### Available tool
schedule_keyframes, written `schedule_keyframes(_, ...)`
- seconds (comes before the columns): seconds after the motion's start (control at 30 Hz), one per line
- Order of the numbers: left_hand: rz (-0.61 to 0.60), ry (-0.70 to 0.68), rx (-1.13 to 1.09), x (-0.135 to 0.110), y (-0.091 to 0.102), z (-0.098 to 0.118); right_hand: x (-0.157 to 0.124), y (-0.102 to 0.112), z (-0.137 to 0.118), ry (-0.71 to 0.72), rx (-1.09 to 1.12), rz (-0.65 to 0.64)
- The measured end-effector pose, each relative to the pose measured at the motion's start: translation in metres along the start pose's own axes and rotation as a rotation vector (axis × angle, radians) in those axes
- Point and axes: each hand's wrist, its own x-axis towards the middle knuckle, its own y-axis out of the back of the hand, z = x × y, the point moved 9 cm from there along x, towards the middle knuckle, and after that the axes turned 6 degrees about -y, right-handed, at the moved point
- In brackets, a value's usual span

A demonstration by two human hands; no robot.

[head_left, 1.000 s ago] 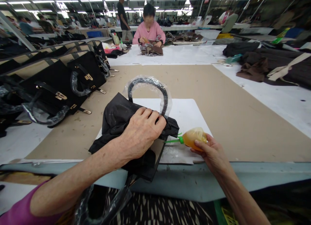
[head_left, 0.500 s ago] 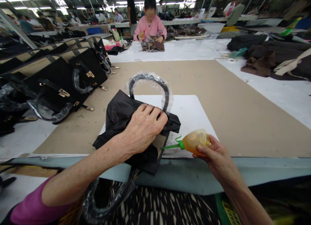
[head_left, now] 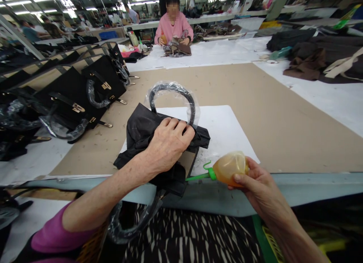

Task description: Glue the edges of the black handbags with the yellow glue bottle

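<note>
My left hand presses down on a folded black handbag lying at the near table edge, fingers curled over its top by the plastic-wrapped handle. A second wrapped handle hangs off the edge toward my lap. My right hand grips an orange glue bottle; its green nozzle points left and touches the bag's brown inner flap.
A white sheet lies under the bag on brown board. Finished black handbags line the left side. Dark fabric piles sit far right. A person in pink works at the table's far end.
My right hand has drawn the bottle nearer and lower, its nozzle sliding down along the bag's flap edge. My left hand keeps its hold; the view has tilted downward.
</note>
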Motion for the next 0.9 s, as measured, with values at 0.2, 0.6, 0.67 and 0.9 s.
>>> schedule_keyframes(0.2, 0.006, 0.009, -0.007, -0.002, -0.001, 0.001, -0.014, -0.004, 0.008, -0.036, 0.044, -0.019)
schedule_keyframes(0.6, 0.019, 0.031, 0.012, -0.005, 0.003, -0.001, -0.017, -0.004, 0.015, -0.042, 0.146, 0.036)
schedule_keyframes(0.67, 0.019, 0.036, 0.014, -0.005, 0.003, -0.001, -0.019, -0.008, 0.017, -0.05, 0.158, 0.021)
schedule_keyframes(0.9, 0.011, 0.057, -0.001, -0.005, 0.0, -0.003, -0.027, -0.009, 0.019, -0.085, 0.172, 0.015)
